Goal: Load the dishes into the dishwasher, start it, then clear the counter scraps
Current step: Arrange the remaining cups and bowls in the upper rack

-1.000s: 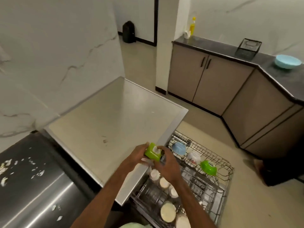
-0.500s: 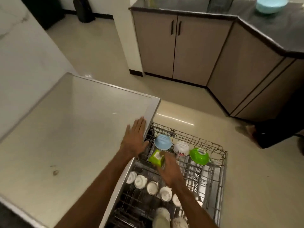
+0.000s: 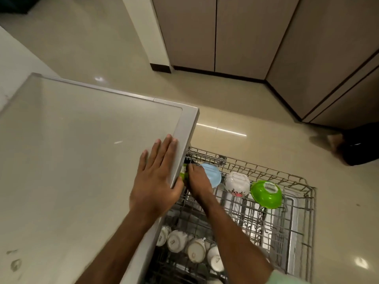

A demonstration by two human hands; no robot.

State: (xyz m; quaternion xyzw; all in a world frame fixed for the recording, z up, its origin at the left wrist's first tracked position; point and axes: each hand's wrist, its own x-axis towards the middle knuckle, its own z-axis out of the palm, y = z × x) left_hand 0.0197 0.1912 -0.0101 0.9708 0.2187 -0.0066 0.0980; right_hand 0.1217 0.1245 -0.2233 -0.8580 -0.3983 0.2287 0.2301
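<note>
I see the grey wire dishwasher rack lower right, the pale flat counter top left of it, the left hand on its edge. Along the rack's far side, left to right: small green plastic cup in the right hand, light-blue plastic bowl, white patterned bowl, green plastic bowl. White ceramic cups bottom centre.

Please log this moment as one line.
left hand flat on pale worktop | right hand holds small green cup at grey wire rack, beside light-blue bowl

Rack pulled out. Far edge: blue bowl, white bowl and green bowl, all tilted. Near-left: white cups, inverted. Far-left corner: green cup, gripped by right hand, mostly hidden.
</note>
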